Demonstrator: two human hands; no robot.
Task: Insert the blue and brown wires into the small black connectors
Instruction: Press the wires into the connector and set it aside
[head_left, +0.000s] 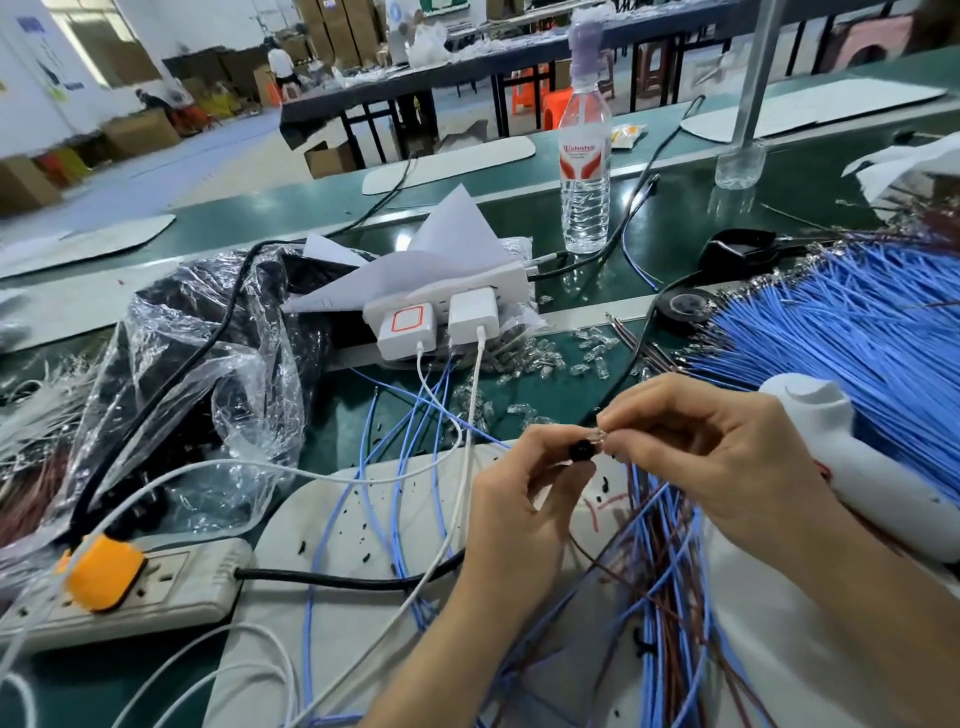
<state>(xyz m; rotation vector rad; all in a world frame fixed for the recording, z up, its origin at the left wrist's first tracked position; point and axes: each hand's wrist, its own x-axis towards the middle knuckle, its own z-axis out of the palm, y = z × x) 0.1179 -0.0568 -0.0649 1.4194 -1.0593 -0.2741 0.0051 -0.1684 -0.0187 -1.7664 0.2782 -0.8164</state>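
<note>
My left hand (524, 499) pinches a small black connector (581, 451) between thumb and fingers, just above a white board (322, 571). My right hand (711, 447) pinches a small clear piece with a metal wire tip (598, 432) right against the connector. Blue and brown wires (670, 571) hang below both hands and trail toward me. A thick bundle of blue wires (852, 332) with metal terminals lies at the right on the green bench.
A white power strip with chargers (441, 312) and a crumpled plastic bag (208, 364) sit beyond my hands. Another power strip with an orange plug (104, 577) lies at the left. A water bottle (584, 171) stands behind; small clear pieces (545, 358) are scattered; a white tool (831, 441) lies right.
</note>
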